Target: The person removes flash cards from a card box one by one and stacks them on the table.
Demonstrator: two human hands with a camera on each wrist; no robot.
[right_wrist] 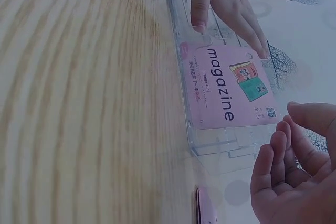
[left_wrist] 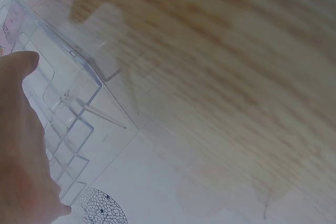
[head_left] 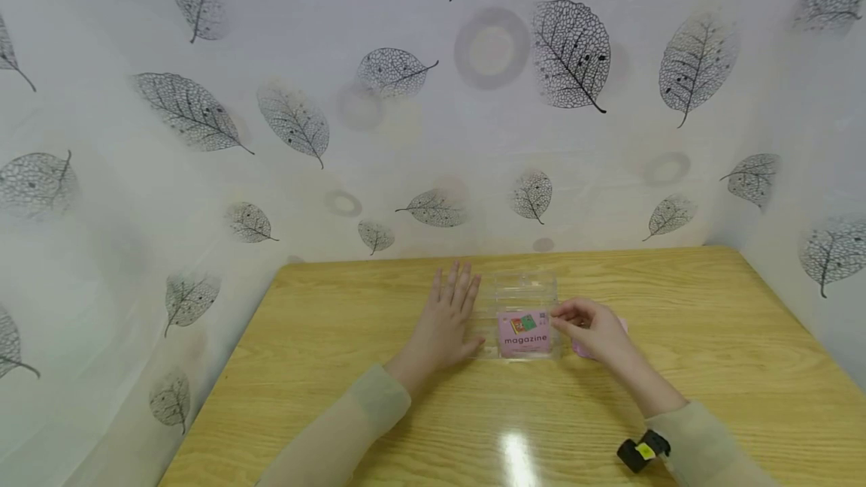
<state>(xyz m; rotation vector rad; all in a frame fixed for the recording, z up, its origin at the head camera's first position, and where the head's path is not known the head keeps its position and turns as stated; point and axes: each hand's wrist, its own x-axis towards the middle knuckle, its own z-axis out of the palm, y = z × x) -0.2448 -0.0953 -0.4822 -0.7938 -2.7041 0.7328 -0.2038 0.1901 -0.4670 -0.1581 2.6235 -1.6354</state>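
Observation:
A clear plastic organizer [head_left: 526,284] with several compartments stands near the back of the wooden table. In its front part lies a pink card [head_left: 525,344] printed "magazine", with a picture of books. My left hand [head_left: 443,322] lies along the organizer's left side with straight, spread fingers, its thumb by the front compartment. At the card's right edge is my right hand [head_left: 598,329], its fingers loosely bent and thumb close to the index finger. In the right wrist view, nothing shows between these fingertips [right_wrist: 283,128], which are beside the card's corner.
More pink cards [right_wrist: 207,205] lie on the table to the right of the organizer, partly under my right hand. Behind the table [head_left: 676,307] hangs a pale sheet [head_left: 473,134] with leaf prints. A black wrist device [head_left: 643,451] is on my right sleeve.

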